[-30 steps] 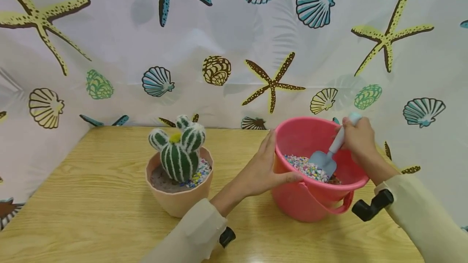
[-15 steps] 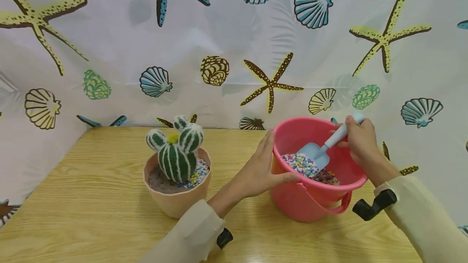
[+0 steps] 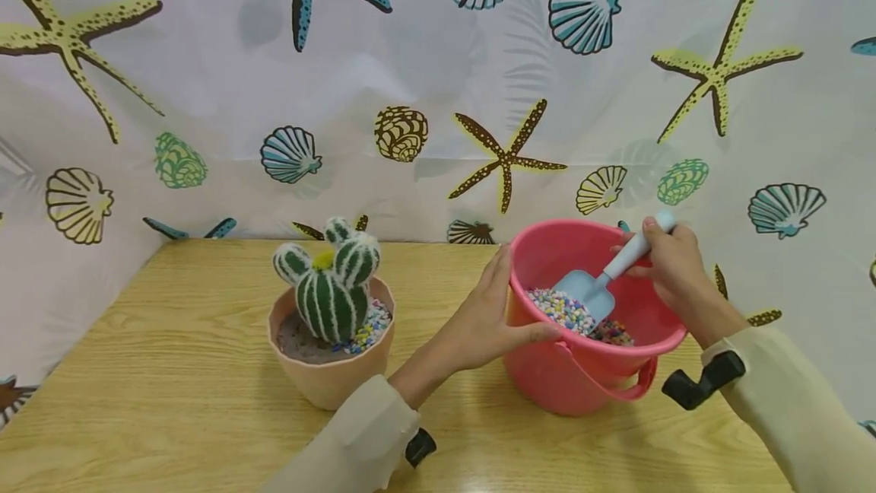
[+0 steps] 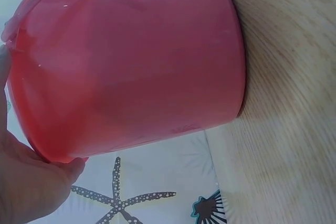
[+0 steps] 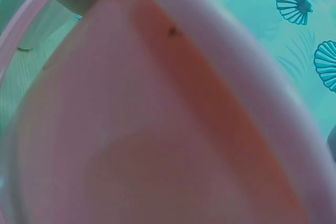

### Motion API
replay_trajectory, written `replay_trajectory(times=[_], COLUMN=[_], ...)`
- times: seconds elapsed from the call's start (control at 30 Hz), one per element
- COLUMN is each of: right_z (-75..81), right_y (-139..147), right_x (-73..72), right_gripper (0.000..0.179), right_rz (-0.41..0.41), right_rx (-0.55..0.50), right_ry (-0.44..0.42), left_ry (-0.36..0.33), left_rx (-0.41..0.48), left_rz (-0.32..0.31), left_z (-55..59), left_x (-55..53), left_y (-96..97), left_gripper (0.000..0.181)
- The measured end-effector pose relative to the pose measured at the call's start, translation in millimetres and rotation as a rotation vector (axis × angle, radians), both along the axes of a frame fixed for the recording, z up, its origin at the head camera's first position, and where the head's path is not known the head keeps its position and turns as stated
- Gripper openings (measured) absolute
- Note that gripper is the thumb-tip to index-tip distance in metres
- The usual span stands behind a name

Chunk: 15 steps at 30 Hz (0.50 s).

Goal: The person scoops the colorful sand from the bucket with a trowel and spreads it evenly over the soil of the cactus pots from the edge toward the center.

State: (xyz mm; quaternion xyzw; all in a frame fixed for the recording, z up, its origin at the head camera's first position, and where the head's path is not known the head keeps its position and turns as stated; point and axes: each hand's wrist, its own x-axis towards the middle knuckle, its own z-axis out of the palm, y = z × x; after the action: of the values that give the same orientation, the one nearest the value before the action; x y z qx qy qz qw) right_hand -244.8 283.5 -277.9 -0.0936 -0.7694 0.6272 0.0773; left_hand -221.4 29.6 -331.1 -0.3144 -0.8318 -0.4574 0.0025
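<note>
In the head view my left hand (image 3: 482, 326) holds the pink bucket (image 3: 571, 383) by its left side. The thumb lies along the front rim and the fingers spread down the outer wall; the left wrist view shows them against the bucket's side. My right hand (image 3: 674, 261) grips the handle of a light blue hand shovel (image 3: 624, 259) over the bucket's right side. The shovel's blade points down and left inside the bucket, resting in multicoloured pebbles (image 3: 557, 309). Close up, the bucket's wall (image 5: 105, 129) fills most of the right wrist view.
A striped toy cactus (image 3: 331, 303) stands in a peach pot (image 3: 331, 383) left of the bucket, with brown soil and coloured pebbles around it. Both stand on a wooden table (image 3: 171, 371). A sea-patterned cloth (image 3: 342, 59) hangs behind. The bucket's handle (image 3: 633, 390) hangs down in front.
The shovel's blade has shifted left and tilted flatter in the pebbles, uncovering darker pebbles to its right. My left hand stays on the bucket; the pot has not moved.
</note>
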Motion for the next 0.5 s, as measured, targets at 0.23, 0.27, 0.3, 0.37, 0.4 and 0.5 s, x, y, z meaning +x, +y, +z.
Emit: replay_trajectory(times=[0.23,0.27,0.3,0.37,0.4,0.5], right_z=[0.7,0.7,0.7,0.8,1.0,2.3], right_y=[1.9,1.6,1.2,0.3,-0.1,-1.1], right_x=[0.0,0.3,0.6,1.1,1.1,1.3], right_gripper=[0.038,0.038,0.04,0.042,0.044,0.043], right_rz=[0.068,0.062,0.05,0.015,-0.003,-0.057], right_rx=[-0.137,-0.129,-0.112,-0.073,-0.056,-0.024], right_ry=[0.0,0.006,0.011,0.019,0.024,0.054], left_ry=[-0.017,-0.017,-0.017,-0.025,-0.029,-0.035], left_rx=[-0.001,-0.001,-0.002,-0.003,0.0,0.001], left_rz=[0.009,0.007,0.007,0.008,0.008,0.01], left_z=[0.5,0.6,0.7,0.7,0.6,-0.3], left_x=[0.3,0.4,0.6,0.8,0.9,0.9], left_y=[-0.2,-0.2,-0.3,-0.4,-0.3,-0.2], left_gripper=[0.116,0.116,0.116,0.116,0.116,0.116])
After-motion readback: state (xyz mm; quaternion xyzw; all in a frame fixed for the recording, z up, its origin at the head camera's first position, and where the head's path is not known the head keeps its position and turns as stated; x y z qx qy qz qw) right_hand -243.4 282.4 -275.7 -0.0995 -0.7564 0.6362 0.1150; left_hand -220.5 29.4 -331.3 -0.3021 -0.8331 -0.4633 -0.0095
